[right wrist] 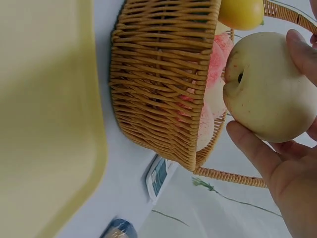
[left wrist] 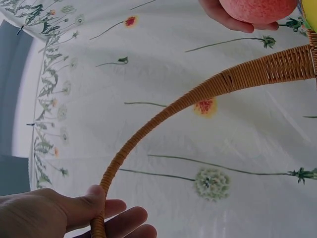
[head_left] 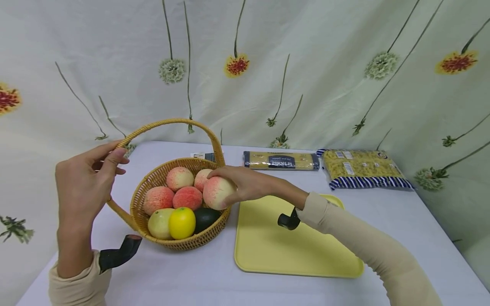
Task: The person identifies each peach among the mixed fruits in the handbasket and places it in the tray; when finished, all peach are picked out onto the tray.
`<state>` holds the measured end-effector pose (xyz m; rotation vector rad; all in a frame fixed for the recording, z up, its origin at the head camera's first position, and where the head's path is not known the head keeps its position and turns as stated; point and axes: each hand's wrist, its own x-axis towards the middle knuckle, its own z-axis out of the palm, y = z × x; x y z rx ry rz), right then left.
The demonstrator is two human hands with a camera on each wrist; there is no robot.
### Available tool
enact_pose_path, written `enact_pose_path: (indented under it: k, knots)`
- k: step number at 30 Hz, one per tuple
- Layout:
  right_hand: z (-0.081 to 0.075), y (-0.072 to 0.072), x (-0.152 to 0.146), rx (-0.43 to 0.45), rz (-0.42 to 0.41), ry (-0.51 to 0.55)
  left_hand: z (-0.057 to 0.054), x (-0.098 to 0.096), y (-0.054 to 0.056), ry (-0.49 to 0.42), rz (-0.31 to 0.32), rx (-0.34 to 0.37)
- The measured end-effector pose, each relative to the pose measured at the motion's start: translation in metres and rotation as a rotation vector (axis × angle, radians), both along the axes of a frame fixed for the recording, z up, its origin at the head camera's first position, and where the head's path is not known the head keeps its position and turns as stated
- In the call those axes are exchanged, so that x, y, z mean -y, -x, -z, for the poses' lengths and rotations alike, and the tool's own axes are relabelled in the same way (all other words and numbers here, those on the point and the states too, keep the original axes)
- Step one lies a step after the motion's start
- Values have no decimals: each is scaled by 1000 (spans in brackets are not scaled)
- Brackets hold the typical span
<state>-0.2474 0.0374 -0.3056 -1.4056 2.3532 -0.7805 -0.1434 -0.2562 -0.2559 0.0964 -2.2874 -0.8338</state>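
A round wicker basket (head_left: 189, 243) of fruit stands on the table, and my left hand (head_left: 86, 178) grips the left side of its arched handle (head_left: 168, 122). In the left wrist view, the thumb and fingers wrap round the handle's wicker (left wrist: 148, 126). My right hand (head_left: 250, 183) holds a pale pink peach (head_left: 217, 193) above the basket's right rim. The right wrist view shows this peach (right wrist: 270, 94) pale yellow with a dark stem hollow. Several pink peaches (head_left: 158, 200), a pale green fruit (head_left: 159, 224), a yellow fruit (head_left: 182, 223) and a dark green one (head_left: 206, 219) lie inside the basket.
Right of the basket lies a yellow tray (head_left: 283, 253), partly under the right forearm. Along the back are a long pasta pack (head_left: 281, 161), a larger pasta bag (head_left: 361, 169) and a small flat packet (head_left: 203, 156). A flower-printed cloth (head_left: 306, 72) hangs behind the table.
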Motion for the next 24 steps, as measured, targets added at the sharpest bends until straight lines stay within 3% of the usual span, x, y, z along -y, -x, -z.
enact_pose_path:
  k: [5,14,24]
  knots:
    - [2,-4,-14,22,26,45,0,-1,0,4,-13,6]
    - [7,1,-39,34,72,117,-1,-2,0,3,-9,3]
    - [13,4,-60,128,114,194,-1,-2,0,-7,-9,9]
